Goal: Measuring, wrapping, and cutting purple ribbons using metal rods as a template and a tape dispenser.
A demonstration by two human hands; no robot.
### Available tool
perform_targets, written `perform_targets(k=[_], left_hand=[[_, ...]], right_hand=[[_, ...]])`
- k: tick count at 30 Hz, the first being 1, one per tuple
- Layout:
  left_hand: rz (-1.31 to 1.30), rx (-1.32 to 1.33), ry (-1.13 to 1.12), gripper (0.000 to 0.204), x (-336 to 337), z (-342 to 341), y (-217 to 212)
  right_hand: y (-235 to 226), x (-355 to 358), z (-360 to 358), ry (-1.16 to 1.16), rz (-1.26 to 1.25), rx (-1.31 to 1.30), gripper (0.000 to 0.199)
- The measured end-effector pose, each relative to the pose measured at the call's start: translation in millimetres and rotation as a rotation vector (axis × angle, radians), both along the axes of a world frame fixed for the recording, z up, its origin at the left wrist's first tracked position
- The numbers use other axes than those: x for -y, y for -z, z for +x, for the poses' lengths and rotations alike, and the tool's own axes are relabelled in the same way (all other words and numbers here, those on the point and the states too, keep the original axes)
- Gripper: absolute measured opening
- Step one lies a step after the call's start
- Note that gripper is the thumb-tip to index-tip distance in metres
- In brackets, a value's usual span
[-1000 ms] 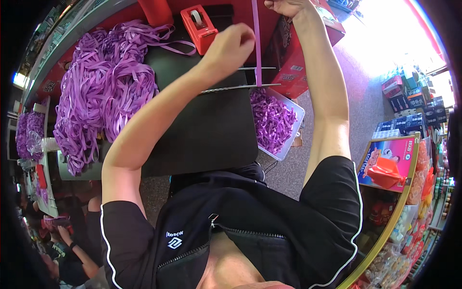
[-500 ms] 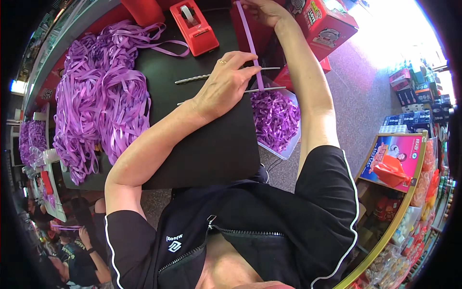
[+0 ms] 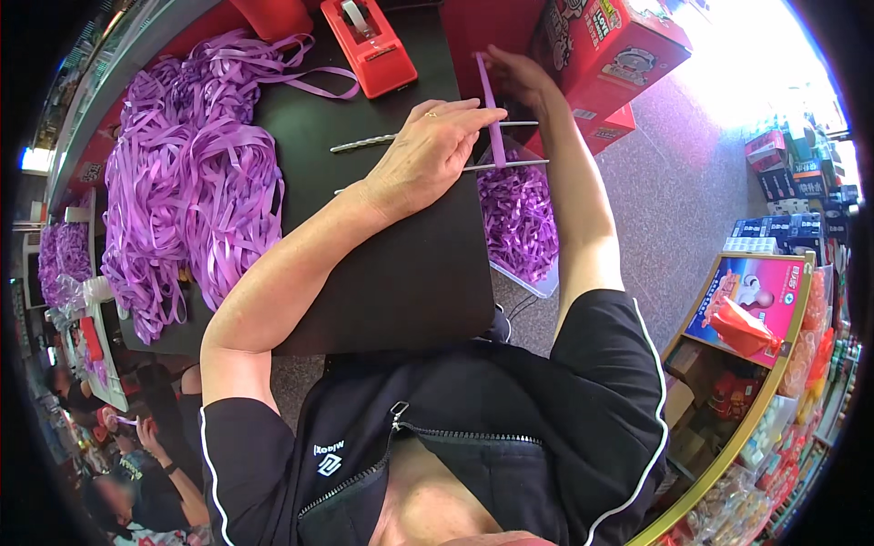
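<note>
My left hand [image 3: 423,155], a ring on one finger, is closed over two thin metal rods [image 3: 364,145] that run sideways beneath it. A flat purple ribbon [image 3: 495,136] crosses the rods just right of my fingertips and reaches the lower one; its upper end rises toward my right hand. My right hand [image 3: 521,77] is beside that upper end, slightly blurred, with its fingers apart; contact with the ribbon is unclear. Below the rods' right ends, a translucent white bin [image 3: 544,289] holds many small purple ribbon pieces [image 3: 519,214].
A large heap of purple ribbon [image 3: 191,182] covers the left of the black table [image 3: 401,282]. A red tape dispenser [image 3: 371,55] stands at the back. Red boxes [image 3: 610,55] are at the right. Another person [image 3: 150,491] sits at lower left. A display counter [image 3: 742,318] is at right.
My right hand has come down and right, nearer the rods, and its fingers have spread. The ribbon's raised part looks shorter. My left hand and the rods have shifted slightly right.
</note>
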State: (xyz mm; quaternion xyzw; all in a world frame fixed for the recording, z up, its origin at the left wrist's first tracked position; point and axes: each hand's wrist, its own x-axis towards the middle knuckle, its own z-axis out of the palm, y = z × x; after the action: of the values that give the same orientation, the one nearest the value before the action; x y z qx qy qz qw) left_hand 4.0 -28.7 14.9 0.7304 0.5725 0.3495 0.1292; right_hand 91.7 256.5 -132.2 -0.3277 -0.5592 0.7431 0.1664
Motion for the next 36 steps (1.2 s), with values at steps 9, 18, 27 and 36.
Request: perform_targets(k=[9, 18, 27, 36], left_hand=[[0.013, -0.035, 0.003, 0.028, 0.7, -0.7, 3.2], [0.171, -0.045, 0.094, 0.023, -7.3, -6.6, 15.1], [0.13, -0.023, 0.1, 0.025, -6.0, -2.7, 12.1], [0.179, -0.044, 0.115, 0.022, -8.5, -5.8, 15.2]], right_hand=[[95.4, 150.4, 99.8, 0.02, 0.567, 0.195, 0.03], [-5.6, 314.0, 188.9, 0.101, 0.935, 0.111, 0.024], [-78.5, 331.1, 183.8, 0.194, 1.015, -0.104, 0.03], [-148.1, 310.8, 165.4, 0.094, 1.126, -0.218, 0.023]])
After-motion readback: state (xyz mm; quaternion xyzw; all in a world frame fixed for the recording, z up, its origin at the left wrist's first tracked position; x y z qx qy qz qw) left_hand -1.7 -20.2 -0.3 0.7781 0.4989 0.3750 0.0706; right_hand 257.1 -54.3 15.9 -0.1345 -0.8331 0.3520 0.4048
